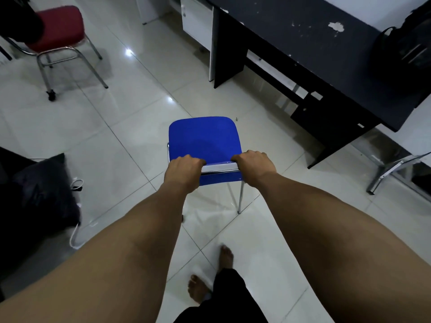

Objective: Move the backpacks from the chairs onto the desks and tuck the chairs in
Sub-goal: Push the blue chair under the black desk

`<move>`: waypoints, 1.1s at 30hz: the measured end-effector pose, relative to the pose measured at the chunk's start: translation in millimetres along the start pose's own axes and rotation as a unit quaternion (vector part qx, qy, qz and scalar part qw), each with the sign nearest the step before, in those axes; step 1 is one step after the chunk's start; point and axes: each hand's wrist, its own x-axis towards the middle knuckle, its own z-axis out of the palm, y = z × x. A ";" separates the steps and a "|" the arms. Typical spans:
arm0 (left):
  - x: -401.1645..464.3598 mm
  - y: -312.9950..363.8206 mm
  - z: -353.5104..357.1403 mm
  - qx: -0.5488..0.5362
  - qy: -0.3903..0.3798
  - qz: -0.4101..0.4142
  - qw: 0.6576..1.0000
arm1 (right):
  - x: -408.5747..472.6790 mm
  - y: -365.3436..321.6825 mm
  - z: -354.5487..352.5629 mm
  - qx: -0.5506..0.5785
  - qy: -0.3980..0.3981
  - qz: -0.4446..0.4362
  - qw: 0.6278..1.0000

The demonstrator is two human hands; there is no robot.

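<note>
Left hand, right hand seemingly clenched.

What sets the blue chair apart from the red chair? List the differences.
The blue chair has a bare seat; the red chair has a dark object, only partly in view, resting on it at the frame's edge.
The blue chair is gripped at its backrest by the left hand and right hand; the red chair stands untouched.
The blue chair stands nearer the black desk; the red chair stands farther off.
Both have shiny metal legs.

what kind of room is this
Likely a small office or study room: a black desk with a backpack on it, a blue chair, a red chair and a white tiled floor.
</note>
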 end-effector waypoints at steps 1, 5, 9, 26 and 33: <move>1.7 -5.5 -0.4 0.006 0.001 -0.001 1.000 | 3.0 -3.8 -0.9 0.000 0.002 0.001 1.000; 5.0 -34.0 4.7 0.013 -0.002 0.001 1.000 | 11.9 -29.2 4.3 0.009 0.017 0.002 1.000; 15.5 -65.7 6.9 0.030 -0.011 0.005 0.999 | 26.8 -53.2 4.3 0.021 0.024 0.014 0.999; 71.1 -185.7 -17.2 0.028 0.004 0.058 0.998 | 110.9 -135.6 -29.5 0.029 0.036 0.072 0.996; 103.0 -249.7 -32.0 0.050 -0.001 0.125 0.991 | 149.9 -184.2 -44.3 0.043 0.036 0.141 0.988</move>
